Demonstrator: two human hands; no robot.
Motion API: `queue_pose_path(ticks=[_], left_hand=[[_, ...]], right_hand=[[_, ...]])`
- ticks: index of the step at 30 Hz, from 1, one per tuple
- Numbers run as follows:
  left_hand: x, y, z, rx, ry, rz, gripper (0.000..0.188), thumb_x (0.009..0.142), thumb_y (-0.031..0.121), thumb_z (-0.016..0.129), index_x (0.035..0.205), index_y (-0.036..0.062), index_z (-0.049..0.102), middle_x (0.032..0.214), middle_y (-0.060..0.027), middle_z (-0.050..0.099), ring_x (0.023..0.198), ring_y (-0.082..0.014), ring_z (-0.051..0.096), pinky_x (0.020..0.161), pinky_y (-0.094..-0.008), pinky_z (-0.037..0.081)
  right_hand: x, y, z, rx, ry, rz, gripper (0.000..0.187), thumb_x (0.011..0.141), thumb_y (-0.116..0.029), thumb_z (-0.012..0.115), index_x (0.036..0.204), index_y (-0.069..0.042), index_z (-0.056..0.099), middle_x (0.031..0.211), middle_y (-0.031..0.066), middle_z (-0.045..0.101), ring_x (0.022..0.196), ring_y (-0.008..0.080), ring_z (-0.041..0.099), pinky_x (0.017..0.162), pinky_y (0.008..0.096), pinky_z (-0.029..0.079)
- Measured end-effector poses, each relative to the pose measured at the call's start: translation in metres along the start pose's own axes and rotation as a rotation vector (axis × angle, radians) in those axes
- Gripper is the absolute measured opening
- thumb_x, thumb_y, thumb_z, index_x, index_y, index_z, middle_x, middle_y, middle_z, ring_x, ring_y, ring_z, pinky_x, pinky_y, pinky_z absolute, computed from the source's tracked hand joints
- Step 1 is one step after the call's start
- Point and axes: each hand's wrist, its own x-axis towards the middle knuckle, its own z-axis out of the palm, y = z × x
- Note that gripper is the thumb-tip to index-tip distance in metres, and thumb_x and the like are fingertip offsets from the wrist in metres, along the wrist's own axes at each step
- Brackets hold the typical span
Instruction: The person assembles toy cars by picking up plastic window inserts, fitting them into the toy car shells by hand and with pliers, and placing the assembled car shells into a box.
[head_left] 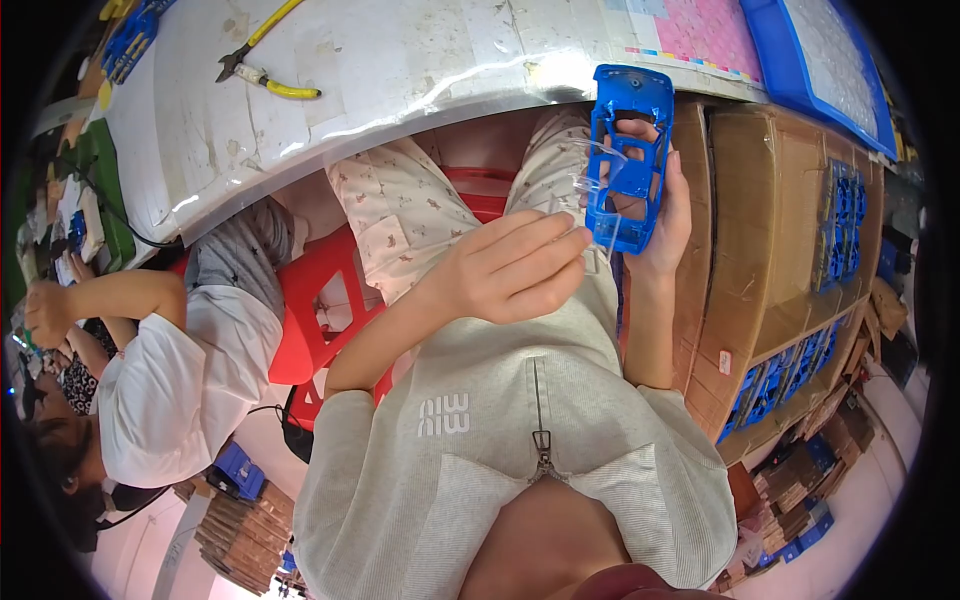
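Blue openwork plastic car-shaped shell (632,180) sat near the white tabletop (420,60), clamped in the right hand (674,215). The left hand (520,265) bunched its fingers beside it, grip unclear. Handling 1 clear curved plastic piece (603,164) seemed underway; the next move likely called for steady support.

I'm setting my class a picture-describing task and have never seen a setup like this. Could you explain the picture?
There is no machine, only a person's two bare hands. One wide fisheye camera, worn on the head, looks down, so edges bend. The right hand holds a blue car-shaped plastic shell. The left hand is close beside it; whether it grips the thin clear plastic there, I cannot tell. On the white table lie yellow-handled cutters, a pink sheet and a blue tray. At right stands a cardboard box; at left sits another person.
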Motion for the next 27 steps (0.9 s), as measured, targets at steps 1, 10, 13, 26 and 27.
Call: queue_pose_path(ticks=[1, 10, 13, 26, 27], left_hand=[[0.002, 0.0, 0.002, -0.015, -0.016, 0.004, 0.02, 0.066, 0.001, 0.067, 0.083, 0.0027, 0.056, 0.089, -0.011, 0.064, 0.084, -0.0236, 0.061, 0.067, -0.031, 0.051], [0.008, -0.004, 0.007, -0.119, -0.014, -0.055, 0.023, 0.064, -0.001, 0.066, 0.083, 0.0038, 0.054, 0.088, -0.01, 0.064, 0.084, -0.0245, 0.061, 0.067, -0.0324, 0.049], [0.011, -0.006, 0.01, -0.124, 0.039, -0.108, 0.025, 0.062, -0.001, 0.067, 0.083, 0.0043, 0.055, 0.086, -0.0086, 0.063, 0.081, -0.0235, 0.061, 0.065, -0.0314, 0.049], [0.025, 0.008, 0.007, 0.036, -0.187, -0.253, 0.019, 0.065, 0.02, 0.071, 0.075, 0.0084, 0.059, 0.083, -0.0045, 0.062, 0.093, -0.0211, 0.06, 0.075, -0.0374, 0.043], [0.027, 0.008, 0.006, 0.035, -0.188, -0.253, 0.019, 0.065, 0.02, 0.071, 0.075, 0.0084, 0.059, 0.083, -0.0045, 0.062, 0.093, -0.0211, 0.06, 0.075, -0.0374, 0.043]], right_hand=[[0.0, 0.001, 0.002, -0.008, 0.028, 0.019, 0.046, 0.094, -0.039, 0.024, 0.118, -0.003, 0.041, 0.099, 0.0144, 0.055, 0.079, 0.0213, 0.059, 0.065, 0.0341, 0.051], [-0.004, 0.003, 0.015, -0.104, 0.009, -0.024, 0.046, 0.094, -0.036, 0.026, 0.121, -0.001, 0.04, 0.108, 0.0136, 0.054, 0.089, 0.0198, 0.058, 0.077, 0.0313, 0.048], [-0.007, 0.005, 0.014, -0.128, 0.044, -0.042, 0.046, 0.094, -0.035, 0.026, 0.124, -0.001, 0.038, 0.115, 0.0112, 0.05, 0.093, 0.0174, 0.056, 0.08, 0.0306, 0.047], [-0.009, 0.003, 0.028, -0.159, -0.019, -0.063, 0.037, 0.092, -0.033, 0.035, 0.114, -0.004, 0.039, 0.109, 0.0091, 0.048, 0.095, 0.0155, 0.052, 0.083, 0.0283, 0.044], [-0.01, 0.002, 0.029, -0.189, -0.024, -0.063, 0.037, 0.092, -0.033, 0.035, 0.114, -0.004, 0.038, 0.111, 0.0089, 0.047, 0.098, 0.0162, 0.051, 0.085, 0.0289, 0.043]])
